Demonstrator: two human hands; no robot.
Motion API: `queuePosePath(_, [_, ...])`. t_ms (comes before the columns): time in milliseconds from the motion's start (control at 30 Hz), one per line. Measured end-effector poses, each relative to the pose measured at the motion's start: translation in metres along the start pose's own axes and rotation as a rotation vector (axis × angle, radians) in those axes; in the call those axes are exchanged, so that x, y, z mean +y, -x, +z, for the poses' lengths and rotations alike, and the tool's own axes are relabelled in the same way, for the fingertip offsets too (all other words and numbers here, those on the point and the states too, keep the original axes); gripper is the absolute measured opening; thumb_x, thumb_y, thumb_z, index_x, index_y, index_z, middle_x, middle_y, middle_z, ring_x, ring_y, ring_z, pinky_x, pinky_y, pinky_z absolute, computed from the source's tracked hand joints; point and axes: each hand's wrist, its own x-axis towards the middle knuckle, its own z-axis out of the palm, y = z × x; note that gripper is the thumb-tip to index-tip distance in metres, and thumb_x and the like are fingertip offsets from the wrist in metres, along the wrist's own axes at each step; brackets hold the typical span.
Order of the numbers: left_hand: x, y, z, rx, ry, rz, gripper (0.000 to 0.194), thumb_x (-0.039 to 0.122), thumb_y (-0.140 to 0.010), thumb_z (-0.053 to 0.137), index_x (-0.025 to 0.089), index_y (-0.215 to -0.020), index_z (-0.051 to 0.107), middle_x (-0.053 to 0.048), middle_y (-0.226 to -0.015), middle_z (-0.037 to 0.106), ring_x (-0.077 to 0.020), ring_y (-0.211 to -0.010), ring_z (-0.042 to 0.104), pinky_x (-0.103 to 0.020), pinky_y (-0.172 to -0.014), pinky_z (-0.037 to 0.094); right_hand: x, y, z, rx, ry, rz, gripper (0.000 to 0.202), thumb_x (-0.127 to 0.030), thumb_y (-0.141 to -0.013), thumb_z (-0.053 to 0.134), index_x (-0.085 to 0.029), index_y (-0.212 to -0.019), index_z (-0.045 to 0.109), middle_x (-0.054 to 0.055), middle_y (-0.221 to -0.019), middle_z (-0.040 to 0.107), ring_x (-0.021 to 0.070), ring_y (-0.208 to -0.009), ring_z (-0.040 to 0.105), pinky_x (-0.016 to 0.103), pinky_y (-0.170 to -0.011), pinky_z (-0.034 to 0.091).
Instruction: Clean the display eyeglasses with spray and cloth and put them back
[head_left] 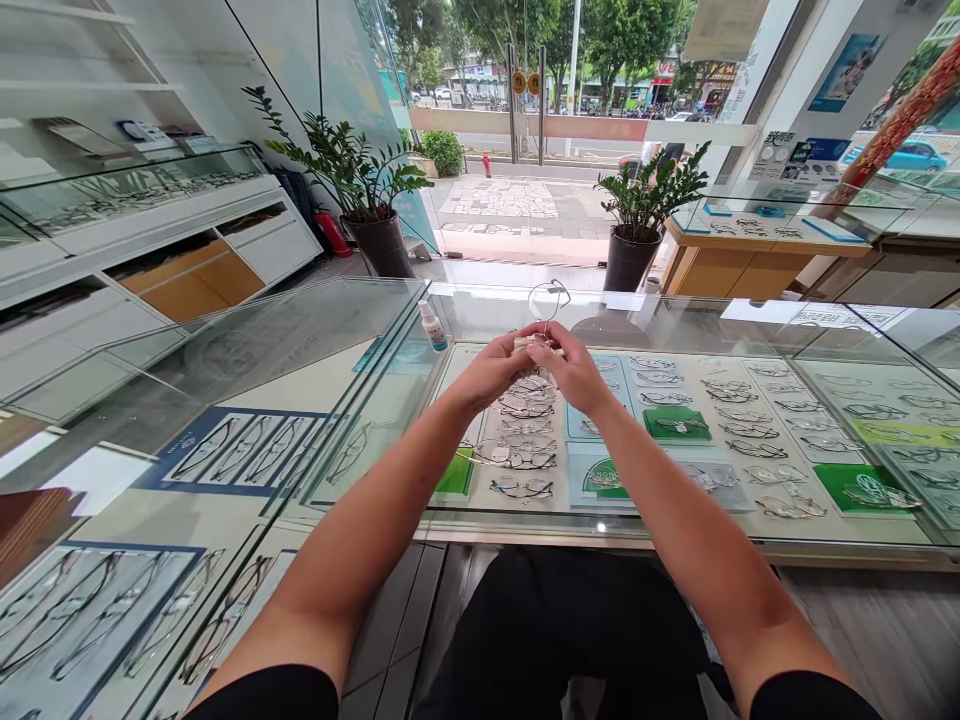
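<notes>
My left hand [495, 368] and my right hand [576, 368] meet above the glass counter, fingers closed together. Thin-rimmed eyeglasses [549, 298] stick up beyond the fingertips, one rim showing against the counter's far side. A pale, cloth-like piece [527, 343] shows between the fingers, partly covered by them; its exact kind is unclear. Both hands seem to grip the glasses, though the fingers hide most of the contact. Below, rows of eyeglasses [523, 425] lie inside the counter.
A small spray bottle [433, 327] stands on the glass counter [360, 310] left of my hands. More frames rest on a blue-edged display tray [241, 450]. Two potted plants [379, 235] flank the glass doors, and a fire extinguisher [331, 232] is at the left.
</notes>
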Motion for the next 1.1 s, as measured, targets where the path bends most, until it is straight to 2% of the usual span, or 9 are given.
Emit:
queuePosePath(100, [0.0010,0.0004,0.0012,-0.033,-0.001,-0.003,0.055,0.041,-0.083,0.091,0.023,-0.133,0.077,-0.007,-0.108,0.077,-0.0169,-0.098,0.071,-0.029,-0.090,0.053,-0.0007,0.0006,0.0007,0.007,0.020,0.008,0.026,-0.044,-0.095,0.062,-0.028,-0.114,0.071,0.003,-0.119,0.070,0.0239,-0.106,0.057,0.042,-0.103,0.047])
queuePosePath(267, [0.0010,-0.0019,0.0021,0.009,-0.013,-0.011,0.051,0.045,-0.081,0.092,0.020,-0.125,0.079,-0.003,-0.087,0.072,-0.0121,-0.080,0.064,-0.025,-0.076,0.048,0.0017,0.0009,0.0037,-0.009,0.003,0.023,0.027,-0.044,-0.094,0.064,-0.029,-0.117,0.070,0.004,-0.115,0.070,0.0238,-0.102,0.058,0.040,-0.090,0.051])
queuePosePath(433, [0.0016,-0.0019,0.0028,0.022,-0.015,-0.022,0.053,0.048,-0.081,0.093,0.017,-0.122,0.079,-0.001,-0.081,0.069,-0.0095,-0.072,0.057,-0.024,-0.074,0.047,0.0025,0.0012,0.0054,-0.012,0.017,-0.003,0.026,-0.043,-0.096,0.063,-0.029,-0.116,0.069,0.005,-0.112,0.072,0.0247,-0.103,0.061,0.040,-0.086,0.052])
queuePosePath(667, [0.0010,-0.0020,0.0035,0.005,-0.024,-0.024,0.052,0.048,-0.084,0.090,0.017,-0.124,0.078,-0.002,-0.087,0.069,-0.0134,-0.083,0.062,-0.025,-0.077,0.047,0.0010,0.0032,0.0066,0.010,0.121,-0.008,0.027,-0.041,-0.096,0.065,-0.028,-0.120,0.067,0.005,-0.117,0.073,0.0262,-0.105,0.063,0.044,-0.093,0.050])
queuePosePath(867, [0.0003,-0.0022,0.0030,0.013,0.026,0.007,0.046,0.058,-0.087,0.086,0.017,-0.107,0.080,-0.001,-0.081,0.063,-0.0132,-0.083,0.059,-0.023,-0.076,0.048,-0.0009,0.0028,0.0054,0.011,0.090,-0.011,0.024,-0.038,-0.094,0.069,-0.028,-0.115,0.066,0.005,-0.116,0.074,0.0261,-0.103,0.063,0.046,-0.097,0.051])
queuePosePath(1000, [0.0018,-0.0010,0.0034,-0.032,0.038,-0.023,0.046,0.045,-0.083,0.092,0.020,-0.120,0.079,-0.002,-0.092,0.069,-0.0122,-0.084,0.062,-0.024,-0.079,0.049,-0.0012,0.0024,0.0037,0.020,0.108,0.006,0.023,-0.039,-0.094,0.067,-0.029,-0.115,0.067,0.005,-0.117,0.073,0.0266,-0.106,0.061,0.048,-0.099,0.050])
queuePosePath(1100, [0.0020,-0.0016,0.0037,-0.023,0.023,-0.028,0.046,0.042,-0.082,0.093,0.019,-0.120,0.079,-0.003,-0.095,0.072,-0.0133,-0.087,0.065,-0.025,-0.080,0.049,0.0013,0.0018,0.0037,0.003,0.085,0.011,0.025,-0.042,-0.095,0.066,-0.029,-0.116,0.068,0.005,-0.115,0.072,0.0259,-0.105,0.061,0.045,-0.093,0.053])
